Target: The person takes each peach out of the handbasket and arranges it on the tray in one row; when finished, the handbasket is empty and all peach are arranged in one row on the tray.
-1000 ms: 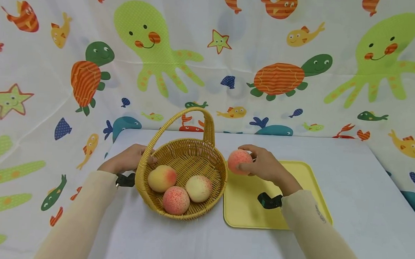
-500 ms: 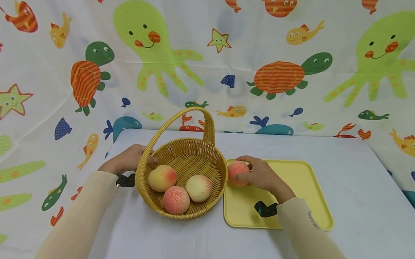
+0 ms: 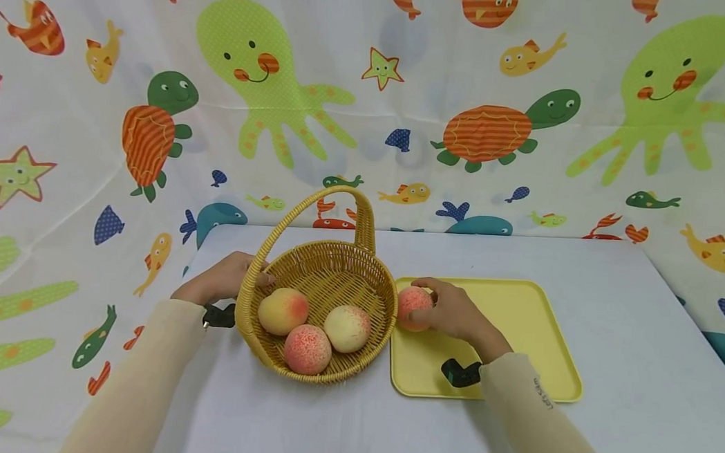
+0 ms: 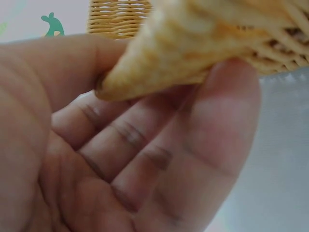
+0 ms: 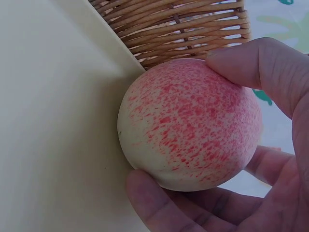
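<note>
A woven basket (image 3: 371, 235) with a tall arched handle stands on the white table. My left hand (image 3: 225, 278) grips its left rim, thumb inside; the left wrist view shows the wicker (image 4: 169, 53) between thumb and fingers. Inside the basket lie a yellow peach with a red blush (image 3: 283, 312), a pink speckled peach (image 3: 308, 350) and a pale peach (image 3: 347, 329). My right hand (image 3: 461, 317) holds another pink speckled peach (image 5: 188, 125) at the left end of a yellow tray (image 3: 519, 319). That peach sits close beside the basket's right wall, thumb and fingers around it.
The tray lies just right of the basket, its left edge right by the wicker. A white fabric backdrop (image 3: 344, 17) with printed sea animals rises behind and to the left of the white table (image 3: 263, 421).
My right hand has lowered with the peach, from beside the basket's rim down to the tray's left end. My left hand and the basket have stayed put.
</note>
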{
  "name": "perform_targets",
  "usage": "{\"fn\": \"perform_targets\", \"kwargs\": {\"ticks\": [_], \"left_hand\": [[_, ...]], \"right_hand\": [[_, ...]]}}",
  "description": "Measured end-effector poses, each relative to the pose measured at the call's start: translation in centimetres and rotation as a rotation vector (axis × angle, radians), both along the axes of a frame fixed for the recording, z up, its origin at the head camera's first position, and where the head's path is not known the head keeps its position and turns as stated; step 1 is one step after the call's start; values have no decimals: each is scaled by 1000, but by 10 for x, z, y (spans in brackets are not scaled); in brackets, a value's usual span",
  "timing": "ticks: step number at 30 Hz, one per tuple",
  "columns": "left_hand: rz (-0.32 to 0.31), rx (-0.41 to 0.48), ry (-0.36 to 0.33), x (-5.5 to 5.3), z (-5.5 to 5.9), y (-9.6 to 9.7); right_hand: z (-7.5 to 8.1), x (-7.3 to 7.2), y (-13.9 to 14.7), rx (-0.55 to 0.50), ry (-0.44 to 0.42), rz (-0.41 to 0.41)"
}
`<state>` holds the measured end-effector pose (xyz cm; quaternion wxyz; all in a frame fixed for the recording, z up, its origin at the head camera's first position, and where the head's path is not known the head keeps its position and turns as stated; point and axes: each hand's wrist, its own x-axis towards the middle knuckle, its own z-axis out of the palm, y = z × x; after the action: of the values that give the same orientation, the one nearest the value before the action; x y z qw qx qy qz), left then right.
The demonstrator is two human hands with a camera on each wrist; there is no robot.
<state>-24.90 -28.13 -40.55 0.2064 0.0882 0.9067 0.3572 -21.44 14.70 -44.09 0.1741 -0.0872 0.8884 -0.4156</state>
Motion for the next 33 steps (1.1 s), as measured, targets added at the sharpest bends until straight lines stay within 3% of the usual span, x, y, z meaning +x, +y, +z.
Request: {"fn": "perform_targets", "kwargs": {"ticks": [19, 33], "left_hand": [[19, -1, -14, -2, -1, -1], [20, -11, -30, -5, -4, -2]], "right_hand": [[3, 8, -1, 49, 18, -3], [3, 12, 0, 3, 5, -16]]}}
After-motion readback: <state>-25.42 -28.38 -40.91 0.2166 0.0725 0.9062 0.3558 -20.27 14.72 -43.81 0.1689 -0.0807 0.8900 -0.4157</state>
